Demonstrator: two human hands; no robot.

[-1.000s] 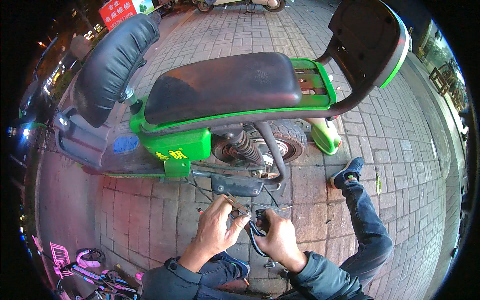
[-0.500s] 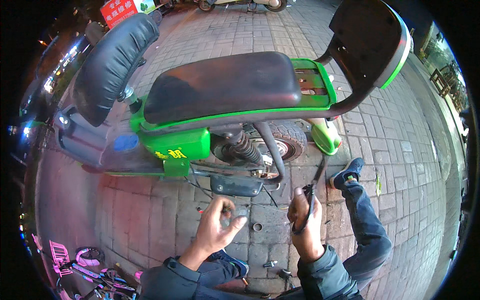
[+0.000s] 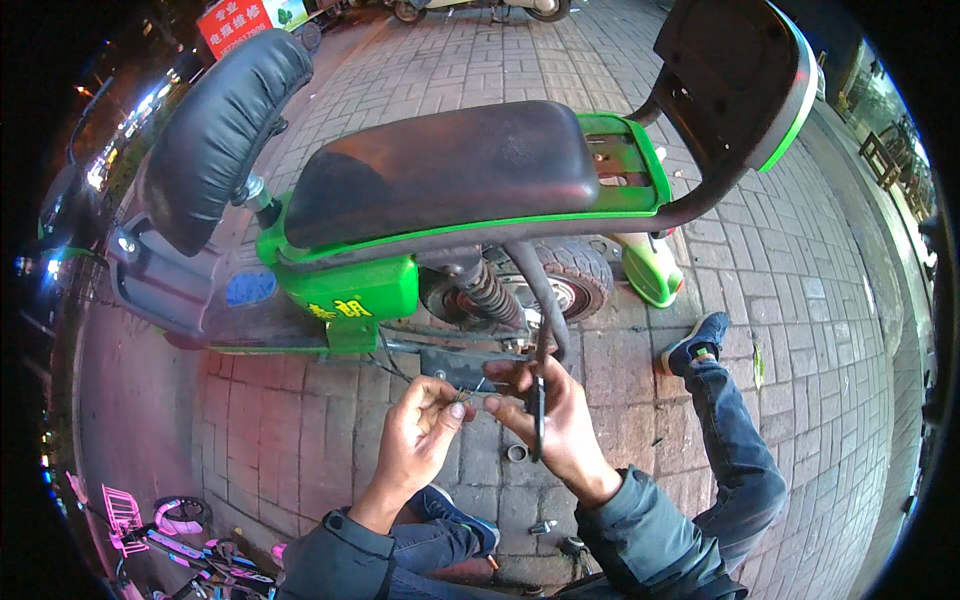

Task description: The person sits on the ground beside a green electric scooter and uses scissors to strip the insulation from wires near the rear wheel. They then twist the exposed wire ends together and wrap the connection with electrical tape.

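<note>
My left hand (image 3: 420, 435) is closed in a pinch on thin wires (image 3: 464, 394) below the scooter's black footrest (image 3: 444, 362). My right hand (image 3: 555, 425) grips a long, dark hand tool (image 3: 539, 418), held upright, while its thumb and finger are at the wire ends. Black cables (image 3: 395, 370) run up toward the scooter's green body (image 3: 390, 285). Behind both hands are the rear wheel (image 3: 590, 285) and spring shock (image 3: 500, 300). A small metal ring (image 3: 517, 453) lies on the pavers just below my hands.
The scooter's seat (image 3: 440, 170) and backrest (image 3: 720, 80) span the view. My outstretched leg (image 3: 735, 450) is at right, beside paving (image 3: 820, 380). A pink bicycle (image 3: 190, 545) lies lower left. A small metal part (image 3: 543, 527) is near my right sleeve. A parked scooter (image 3: 470, 6) stands behind.
My right hand swung out to the right with the tool, then came back left and up to the wires. My left hand moved slightly up and toward the centre.
</note>
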